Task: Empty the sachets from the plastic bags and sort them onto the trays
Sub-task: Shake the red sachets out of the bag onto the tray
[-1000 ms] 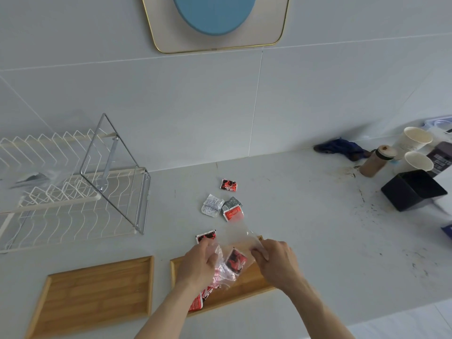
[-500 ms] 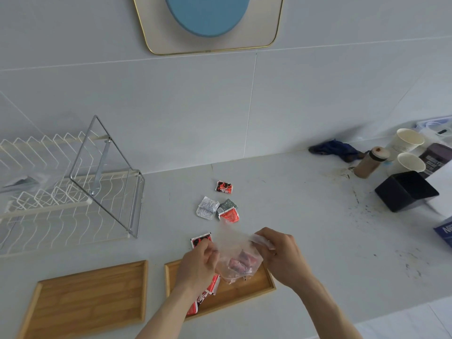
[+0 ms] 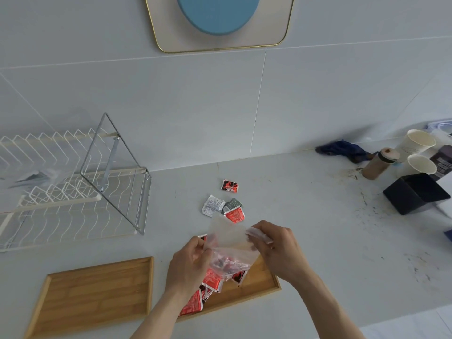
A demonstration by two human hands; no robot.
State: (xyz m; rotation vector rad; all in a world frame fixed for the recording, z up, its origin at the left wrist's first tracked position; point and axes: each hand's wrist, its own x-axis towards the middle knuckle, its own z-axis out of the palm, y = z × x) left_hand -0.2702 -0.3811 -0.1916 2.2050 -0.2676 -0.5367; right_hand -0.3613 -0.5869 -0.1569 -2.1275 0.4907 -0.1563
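Clear plastic bag [image 3: 230, 250] pinched by both hands, left hand [image 3: 189, 264] and right hand [image 3: 278, 249] fingers closed on it, red sachets [image 3: 210, 282] on the right tray [image 3: 259, 282] beneath.

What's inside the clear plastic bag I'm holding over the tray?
The plastic bag, held between left hand and right hand, shows a few red sachets bunched at its bottom. The hazy film blurs them, so their exact count can't be told.
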